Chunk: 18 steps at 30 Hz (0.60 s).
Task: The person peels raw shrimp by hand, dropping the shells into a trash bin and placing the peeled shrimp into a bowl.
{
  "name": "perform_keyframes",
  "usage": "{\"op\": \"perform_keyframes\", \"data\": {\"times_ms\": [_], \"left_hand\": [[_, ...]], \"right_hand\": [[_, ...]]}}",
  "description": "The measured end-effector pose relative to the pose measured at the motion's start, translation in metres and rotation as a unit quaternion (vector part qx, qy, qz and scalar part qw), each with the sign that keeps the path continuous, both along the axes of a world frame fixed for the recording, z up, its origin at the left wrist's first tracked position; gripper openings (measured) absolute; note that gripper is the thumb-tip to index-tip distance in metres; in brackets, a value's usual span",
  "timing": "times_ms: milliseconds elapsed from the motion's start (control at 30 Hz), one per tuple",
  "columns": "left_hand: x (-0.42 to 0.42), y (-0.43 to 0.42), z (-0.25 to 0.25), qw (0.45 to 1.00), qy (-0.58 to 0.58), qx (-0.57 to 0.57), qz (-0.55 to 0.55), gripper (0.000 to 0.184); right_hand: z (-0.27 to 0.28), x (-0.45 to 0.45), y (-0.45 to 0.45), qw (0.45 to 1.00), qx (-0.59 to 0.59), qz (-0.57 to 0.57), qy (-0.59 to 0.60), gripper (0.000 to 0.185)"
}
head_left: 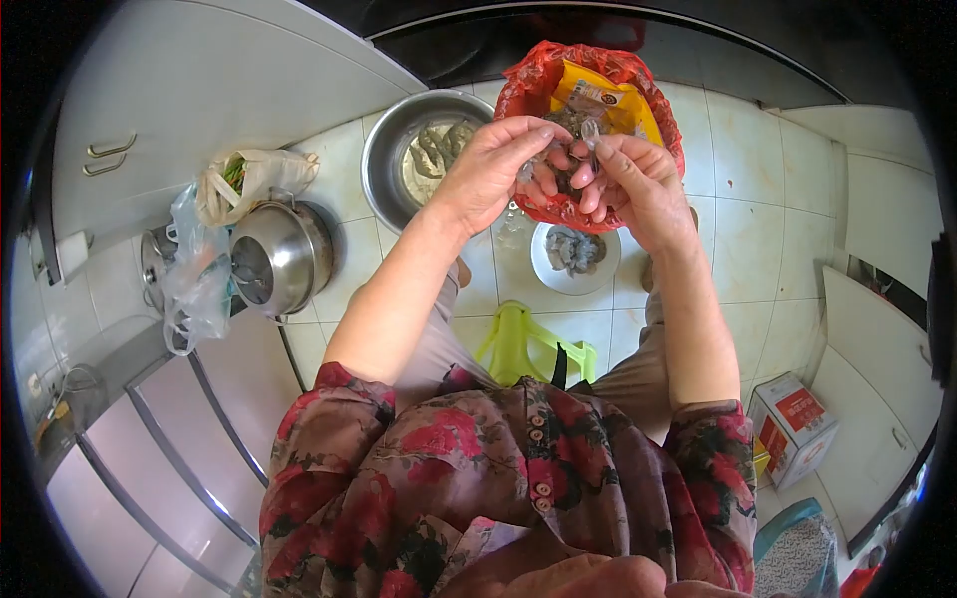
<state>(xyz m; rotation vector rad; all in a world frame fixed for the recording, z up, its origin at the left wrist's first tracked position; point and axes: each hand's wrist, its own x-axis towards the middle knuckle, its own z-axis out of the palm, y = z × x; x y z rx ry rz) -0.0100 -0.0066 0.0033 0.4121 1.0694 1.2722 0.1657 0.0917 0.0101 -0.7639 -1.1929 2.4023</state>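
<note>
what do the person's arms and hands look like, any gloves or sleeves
The left hand and right hand are both bare, with no gloves and no watch showing. The left sleeve and right sleeve end around the elbows, leaving the forearms uncovered. They are loose, in a brownish-mauve print with large pinkish-red flowers and dark leaves.

Upper centre: bin liner (522, 92) was bright red; packet (628, 108), yellow with dark print. Upper left of centre: basin (383, 164) was silver, its shrimp (429, 157) grey-green. Centre: plate (573, 286) was white, its shrimp heap (575, 251) blue-grey; stool (509, 344), lime green. Lower centre: shirt (439, 468) bore pink-red flowers on mauve-brown. Lower right: box (797, 439) was white with red.
</note>
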Motion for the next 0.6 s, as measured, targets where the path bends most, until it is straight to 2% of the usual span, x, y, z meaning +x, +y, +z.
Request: {"op": "perform_keyframes", "data": {"times_ms": [267,333,467,500,533,567,600], "left_hand": [[0.001,0.0,0.011,0.998,-0.067,-0.008,-0.001,0.032],[0.002,0.001,0.013,0.995,-0.095,-0.017,0.008,0.034],[0.002,0.001,0.015,0.993,-0.114,-0.024,0.009,0.036],[0.001,0.001,0.014,0.991,-0.132,-0.022,-0.003,0.036],[0.0,0.001,0.013,0.989,-0.149,-0.02,-0.016,0.037],[0.0,0.001,0.013,0.989,-0.148,-0.019,-0.017,0.037],[0.0,0.001,0.013,0.987,-0.157,-0.025,-0.018,0.037]], "right_hand": [[0.002,0.003,0.0,1.0,-0.021,0.006,0.01,0.025],[0.001,0.005,-0.001,0.995,0.07,-0.071,-0.009,0.023],[-0.006,0.007,0.005,0.991,0.087,-0.099,-0.005,0.021],[-0.012,0.004,0.005,0.906,0.376,-0.099,-0.166,0.023],[-0.019,0.001,0.005,0.716,0.621,-0.088,-0.308,0.027],[-0.026,0.002,0.003,0.669,0.66,-0.113,-0.323,0.032],[-0.025,0.002,0.002,0.669,0.659,-0.114,-0.324,0.032]]}}
